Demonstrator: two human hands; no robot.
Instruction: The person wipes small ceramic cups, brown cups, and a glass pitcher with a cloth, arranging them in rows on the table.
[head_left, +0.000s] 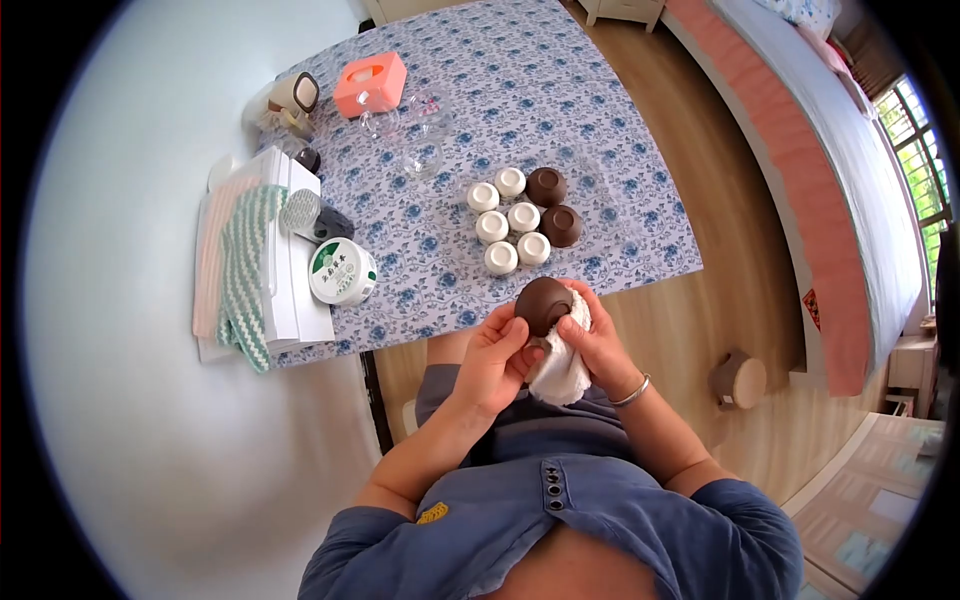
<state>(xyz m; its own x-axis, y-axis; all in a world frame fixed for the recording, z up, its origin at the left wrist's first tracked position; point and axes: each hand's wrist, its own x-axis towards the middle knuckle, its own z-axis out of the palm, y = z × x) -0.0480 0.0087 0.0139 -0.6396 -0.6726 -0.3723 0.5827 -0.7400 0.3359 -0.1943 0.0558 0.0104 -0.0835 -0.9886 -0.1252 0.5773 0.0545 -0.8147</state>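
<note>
- My left hand is curled partly closed around the near left side of a dark brown, rounded, matt cup, thumb against its wall; some of those fingertips are hidden behind it.
- My right hand is closed on a crumpled white cloth, thumb pressing it near the cup's right side; how far the fingers behind bend, I cannot tell.
- The cup is up between my two hands, just off the near edge of a table covered in a white cloth with blue flowers.
- Beyond my fingers, six small white rounded cups stand upside down in a close cluster on that table.
- Two dark brown rounded cups, also upside down, sit at the right of the white ones.
- Farther back I see clear, see-through vessels, near a coral-pink tissue box.
- To my left is a round white tub with a green-and-white lid, beside a green-and-white striped knitted cloth.
- A silver-coloured bangle circles my right wrist.
</note>
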